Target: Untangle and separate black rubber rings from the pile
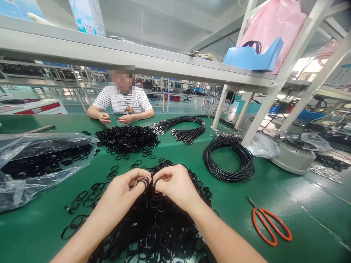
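Observation:
Both my hands meet over a large heap of black rings (164,226) on the green table. My left hand (124,188) is closed, thumb against fingers, with several black rings (143,181) looped round or held at its thumb and fingertips. Close beside it, my right hand (175,182) pinches too, a black ring at its thumb and fingertips. The fingertips nearly touch around a small dark ring (151,175) between them. Loose rings (90,193) lie scattered left of my left hand.
Scissors with orange handles (267,223) lie at the right. Beyond are coiled black cables (229,160), a cable bundle (189,129) and another ring pile (128,138). A clear plastic bag (41,168) of rings lies left. A person (123,102) sits opposite, under a shelf (137,54).

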`<act>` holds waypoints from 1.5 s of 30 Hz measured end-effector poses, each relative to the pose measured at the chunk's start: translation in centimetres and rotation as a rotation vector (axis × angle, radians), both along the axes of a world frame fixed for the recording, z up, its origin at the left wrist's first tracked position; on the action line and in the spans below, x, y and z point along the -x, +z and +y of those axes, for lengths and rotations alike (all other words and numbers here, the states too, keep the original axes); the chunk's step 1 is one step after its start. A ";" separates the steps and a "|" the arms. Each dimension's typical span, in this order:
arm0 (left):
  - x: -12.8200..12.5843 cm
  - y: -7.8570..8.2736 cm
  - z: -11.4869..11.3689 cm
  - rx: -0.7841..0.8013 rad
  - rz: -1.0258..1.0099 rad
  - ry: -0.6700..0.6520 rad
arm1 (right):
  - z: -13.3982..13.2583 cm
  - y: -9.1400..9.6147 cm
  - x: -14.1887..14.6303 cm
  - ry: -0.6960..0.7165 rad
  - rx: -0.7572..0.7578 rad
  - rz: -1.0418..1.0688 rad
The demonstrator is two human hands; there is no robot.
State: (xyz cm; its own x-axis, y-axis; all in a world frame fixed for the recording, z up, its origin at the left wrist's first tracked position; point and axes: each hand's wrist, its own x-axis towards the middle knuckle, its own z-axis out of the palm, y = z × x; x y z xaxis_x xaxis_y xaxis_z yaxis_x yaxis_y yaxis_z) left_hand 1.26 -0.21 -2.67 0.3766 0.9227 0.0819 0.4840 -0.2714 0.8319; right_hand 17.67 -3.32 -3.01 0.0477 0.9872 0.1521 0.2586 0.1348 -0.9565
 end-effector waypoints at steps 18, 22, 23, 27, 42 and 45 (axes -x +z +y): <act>1.9 0.4 1.7 -0.194 0.234 0.207 | 0.9 0.6 -2.1 -0.212 -0.121 -0.256; 2.4 0.2 2.0 -0.254 0.258 0.233 | 1.0 0.8 -3.2 -0.267 -0.157 -0.332; 2.4 0.2 2.0 -0.252 0.262 0.221 | 1.0 0.8 -3.3 -0.264 -0.162 -0.345; 1.9 -0.1 1.7 -0.191 0.184 0.026 | 0.9 0.4 -3.0 -0.160 -0.157 -0.360; 1.4 -0.5 1.6 -0.381 0.240 0.021 | 0.8 -0.3 -1.9 0.074 -0.070 -0.069; 0.8 -0.5 1.2 -0.324 0.176 -0.010 | 0.5 -0.3 -1.4 0.097 -0.066 -0.049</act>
State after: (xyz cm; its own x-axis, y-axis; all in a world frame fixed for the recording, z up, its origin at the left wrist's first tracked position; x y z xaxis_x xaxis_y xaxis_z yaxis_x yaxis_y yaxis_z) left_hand 0.44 0.95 -3.19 0.4199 0.8557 0.3025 0.6081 -0.5127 0.6061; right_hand 19.03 -2.80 -3.30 -0.0568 0.9745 0.2171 0.2878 0.2242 -0.9311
